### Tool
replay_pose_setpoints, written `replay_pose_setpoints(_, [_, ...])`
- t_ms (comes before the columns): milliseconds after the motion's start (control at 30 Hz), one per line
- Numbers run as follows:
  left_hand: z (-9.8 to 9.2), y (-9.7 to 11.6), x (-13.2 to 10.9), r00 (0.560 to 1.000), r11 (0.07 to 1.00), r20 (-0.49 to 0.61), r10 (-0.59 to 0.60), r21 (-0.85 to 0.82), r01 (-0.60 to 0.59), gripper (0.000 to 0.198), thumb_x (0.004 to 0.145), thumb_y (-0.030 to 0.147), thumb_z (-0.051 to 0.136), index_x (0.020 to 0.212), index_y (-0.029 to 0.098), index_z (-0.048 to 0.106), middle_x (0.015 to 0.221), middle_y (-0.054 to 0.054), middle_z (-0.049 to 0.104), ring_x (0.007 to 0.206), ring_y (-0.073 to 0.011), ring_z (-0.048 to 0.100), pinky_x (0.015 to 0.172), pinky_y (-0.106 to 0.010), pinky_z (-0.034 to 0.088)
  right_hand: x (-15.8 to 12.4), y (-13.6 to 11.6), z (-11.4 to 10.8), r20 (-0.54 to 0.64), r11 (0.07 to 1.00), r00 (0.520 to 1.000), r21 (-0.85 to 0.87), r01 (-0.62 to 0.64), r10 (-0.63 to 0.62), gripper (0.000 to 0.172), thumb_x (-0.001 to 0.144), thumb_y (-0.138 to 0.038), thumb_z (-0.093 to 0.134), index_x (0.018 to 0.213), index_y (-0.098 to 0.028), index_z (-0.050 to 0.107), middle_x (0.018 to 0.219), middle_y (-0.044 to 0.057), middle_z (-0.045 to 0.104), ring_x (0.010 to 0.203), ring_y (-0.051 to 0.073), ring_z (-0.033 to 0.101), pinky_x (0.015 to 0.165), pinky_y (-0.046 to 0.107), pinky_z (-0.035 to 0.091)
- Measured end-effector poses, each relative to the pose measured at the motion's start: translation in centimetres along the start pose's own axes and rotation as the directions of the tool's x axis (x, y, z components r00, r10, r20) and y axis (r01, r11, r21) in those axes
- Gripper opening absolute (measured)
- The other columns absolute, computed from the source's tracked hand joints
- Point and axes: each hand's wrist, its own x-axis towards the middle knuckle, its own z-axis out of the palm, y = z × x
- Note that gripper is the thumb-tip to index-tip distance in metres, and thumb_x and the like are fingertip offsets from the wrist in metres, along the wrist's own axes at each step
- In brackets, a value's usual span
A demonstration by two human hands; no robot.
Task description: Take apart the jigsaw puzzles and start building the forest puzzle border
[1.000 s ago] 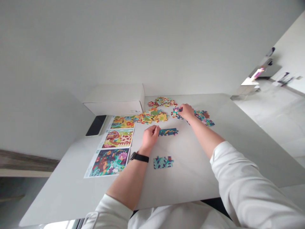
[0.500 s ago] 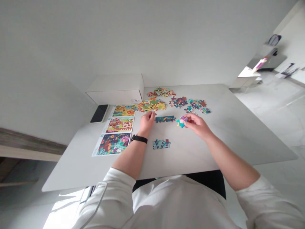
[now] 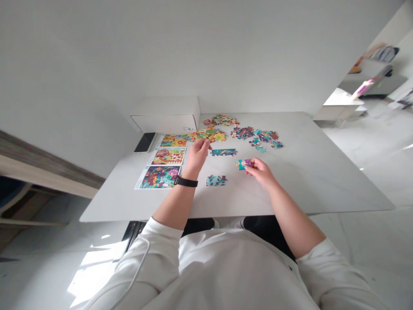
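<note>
My right hand (image 3: 262, 172) pinches a small group of puzzle pieces (image 3: 241, 164), coloured teal, pink and purple, low over the table or touching it; which one I cannot tell. My left hand (image 3: 199, 156) is closed with thumb and fingertips together; whether a piece is in them is hidden. Right beside the left fingertips lies a joined dark blue puzzle strip (image 3: 224, 152) with yellow marks. Nearer to me is a joined teal leaf-patterned puzzle strip (image 3: 216, 181). Beyond the hands lie loose purple and teal puzzle pieces (image 3: 242, 133).
Three picture sheets (image 3: 160, 177) lie left of my left arm, with a phone (image 3: 145, 142) past them. A white box (image 3: 166, 122) stands against the wall. Yellow puzzle pieces (image 3: 220, 135) and red-toned puzzle pieces (image 3: 222, 119) are heaped at the back of the table (image 3: 322, 172).
The view has shifted. My right hand has turned the teal and purple pieces to lie straighter, a little nearer to me relative to the blue strip. My left hand stays closed by that strip.
</note>
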Motion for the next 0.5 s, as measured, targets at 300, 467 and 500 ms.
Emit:
replay_pose_setpoints(300, [-1.0,-1.5,-4.9,0.94,0.987,0.34,0.018,0.146,-0.071,0.028,0.093,0.042,0.065,0.1,0.018,0.079,0.086,-0.004,0.076,0.073,-0.0146,0.061,0.068,-0.026,0.047,-0.4,-0.6,-0.2,0.028,1.0,1.0,0.013,-0.006,0.006,0.047,0.075,-0.062,0.081,0.096,-0.023,0.066,0.082,0.003,0.073,0.076,0.021,0.066,0.07,0.032,0.048])
replay_pose_setpoints(467, [-0.6,-2.1,-5.3,0.884,0.955,0.466,0.029,0.247,-0.162,0.027,0.093,0.04,0.067,0.103,0.02,0.081,0.084,-0.002,0.076,0.073,-0.0156,0.064,0.07,-0.027,0.047,-0.5,-0.6,-0.5,0.029,0.998,0.999,-0.046,-0.033,0.034,0.047,0.077,-0.065,0.079,0.092,-0.024,0.065,0.076,0.001,0.07,0.072,0.019,0.063,0.067,0.03,0.046])
replay_pose_setpoints(500, [-0.6,-2.0,-5.3,0.874,0.949,0.484,0.035,0.257,-0.18,0.027,0.092,0.04,0.068,0.104,0.02,0.082,0.084,-0.002,0.076,0.072,-0.0153,0.064,0.069,-0.027,0.047,-0.5,-0.5,-0.5,0.034,0.997,0.999,-0.074,-0.033,0.035,0.046,0.078,-0.067,0.077,0.091,-0.024,0.064,0.076,0.001,0.07,0.072,0.019,0.063,0.066,0.03,0.045])
